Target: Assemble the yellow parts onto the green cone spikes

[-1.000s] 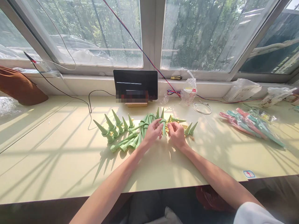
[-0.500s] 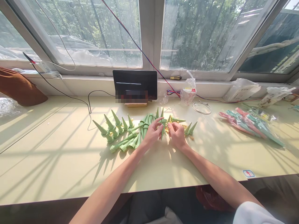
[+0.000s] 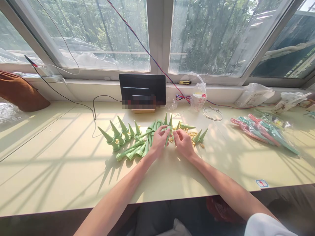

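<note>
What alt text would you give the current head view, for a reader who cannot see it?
Two bare hands, left and right, work close together over a sunlit table, the left holding a green cone. Around them lie more green cones and small yellow pieces; a dark screen stands behind, below windows.

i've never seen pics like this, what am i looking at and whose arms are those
No machine here: these are a person's bare hands, seen by a camera worn on their head, looking forward and down. All the pictures share that view. On the table lie green cone-shaped pieces, small yellowish pieces and bagged pink and teal items; a dark screen stands behind. The left hand holds a green cone. The right hand is beside it, its grip unclear.
</note>
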{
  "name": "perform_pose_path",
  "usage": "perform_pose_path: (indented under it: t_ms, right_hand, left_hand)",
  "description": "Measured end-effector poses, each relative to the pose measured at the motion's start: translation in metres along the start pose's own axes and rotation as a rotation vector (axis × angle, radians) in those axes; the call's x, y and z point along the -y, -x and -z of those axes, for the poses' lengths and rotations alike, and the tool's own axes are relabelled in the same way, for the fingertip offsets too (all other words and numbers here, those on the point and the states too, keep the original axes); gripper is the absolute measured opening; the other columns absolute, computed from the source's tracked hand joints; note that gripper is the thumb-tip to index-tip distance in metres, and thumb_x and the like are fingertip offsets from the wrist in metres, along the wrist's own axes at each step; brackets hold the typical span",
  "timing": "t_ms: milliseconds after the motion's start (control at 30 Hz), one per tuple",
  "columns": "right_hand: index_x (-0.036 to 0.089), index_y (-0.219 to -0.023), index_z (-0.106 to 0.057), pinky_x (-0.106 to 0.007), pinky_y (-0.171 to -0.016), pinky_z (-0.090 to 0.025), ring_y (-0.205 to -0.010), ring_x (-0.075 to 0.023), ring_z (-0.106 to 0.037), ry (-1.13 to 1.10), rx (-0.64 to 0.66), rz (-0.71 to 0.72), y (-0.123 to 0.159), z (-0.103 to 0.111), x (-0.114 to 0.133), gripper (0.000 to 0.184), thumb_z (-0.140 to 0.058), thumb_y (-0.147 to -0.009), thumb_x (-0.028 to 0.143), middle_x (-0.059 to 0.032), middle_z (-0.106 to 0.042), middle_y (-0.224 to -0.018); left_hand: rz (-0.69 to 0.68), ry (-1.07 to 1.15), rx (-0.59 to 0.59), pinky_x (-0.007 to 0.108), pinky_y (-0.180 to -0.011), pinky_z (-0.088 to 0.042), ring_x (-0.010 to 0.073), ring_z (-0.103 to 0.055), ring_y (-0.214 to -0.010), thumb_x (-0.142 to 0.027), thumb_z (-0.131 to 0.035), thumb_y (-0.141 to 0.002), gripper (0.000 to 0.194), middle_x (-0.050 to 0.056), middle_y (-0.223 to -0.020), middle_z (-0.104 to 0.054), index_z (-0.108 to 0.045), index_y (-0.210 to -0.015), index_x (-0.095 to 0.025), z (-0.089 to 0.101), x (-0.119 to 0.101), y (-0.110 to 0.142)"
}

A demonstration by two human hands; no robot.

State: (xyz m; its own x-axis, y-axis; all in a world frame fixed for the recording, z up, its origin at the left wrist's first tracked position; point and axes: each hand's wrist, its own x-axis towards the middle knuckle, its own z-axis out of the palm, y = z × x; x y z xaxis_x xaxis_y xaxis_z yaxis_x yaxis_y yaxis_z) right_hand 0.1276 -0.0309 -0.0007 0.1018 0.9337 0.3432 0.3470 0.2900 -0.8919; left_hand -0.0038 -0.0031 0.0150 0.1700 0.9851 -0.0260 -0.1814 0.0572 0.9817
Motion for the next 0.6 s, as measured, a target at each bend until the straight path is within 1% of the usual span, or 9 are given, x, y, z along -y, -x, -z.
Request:
perform_pose_path:
  t_ms: [100,167,267,367,600]
  right_hand:
    - [0.02,-0.094,-0.057,-0.027,-0.054,-0.045,-0.058,-0.0141,-0.059,-0.023,0.012,0.025,0.0003,0.0,0.0015,0.028,-0.052,-0.093,0.048,-0.003,-0.067,-0.081]
    - [0.02,-0.099,-0.057,-0.027,-0.055,-0.046,-0.059,-0.0144,-0.06,-0.021,0.019,0.036,0.0002,0.0,0.0019,0.028,-0.054,-0.093,0.047,-0.004,-0.068,-0.085]
    - [0.02,-0.102,-0.059,-0.027,-0.057,-0.047,-0.06,-0.0146,-0.061,-0.002,0.024,0.048,-0.0001,0.0,0.0017,0.028,-0.055,-0.092,0.047,-0.0044,-0.067,-0.087]
    - [0.021,-0.103,-0.06,-0.027,-0.058,-0.047,-0.06,-0.0139,-0.06,0.019,0.015,0.061,-0.0007,0.0003,0.0005,0.027,-0.056,-0.092,0.045,-0.0041,-0.066,-0.088]
    - [0.021,-0.093,-0.061,-0.027,-0.058,-0.046,-0.061,-0.0147,-0.058,0.059,0.0,0.086,-0.0009,0.0006,-0.0022,0.025,-0.054,-0.093,0.045,-0.0032,-0.065,-0.084]
  left_hand:
    - [-0.011,0.009,-0.069,0.02,-0.038,-0.035,0.0052,-0.041,-0.041,-0.05,-0.071,-0.077,0.041,-0.003,-0.065,-0.059,-0.058,-0.1,-0.018,0.0002,0.0009,-0.0008]
    - [-0.02,0.015,-0.097,0.02,-0.038,-0.034,0.0055,-0.041,-0.042,-0.05,-0.071,-0.077,0.04,-0.003,-0.064,-0.059,-0.058,-0.098,-0.018,0.0003,0.0013,-0.0012]
    - [-0.018,0.022,-0.116,0.021,-0.038,-0.033,0.0055,-0.04,-0.041,-0.047,-0.071,-0.077,0.037,-0.003,-0.062,-0.057,-0.059,-0.096,-0.018,0.0003,0.0008,-0.0012]
    - [-0.011,0.02,-0.112,0.021,-0.037,-0.033,0.0056,-0.039,-0.041,-0.046,-0.071,-0.077,0.035,-0.004,-0.06,-0.055,-0.059,-0.094,-0.017,0.0001,-0.0008,-0.0003]
    - [-0.035,-0.024,-0.105,0.02,-0.038,-0.034,0.0067,-0.041,-0.043,-0.046,-0.069,-0.079,0.034,-0.004,-0.06,-0.055,-0.058,-0.093,-0.018,0.0001,-0.0031,0.0012]
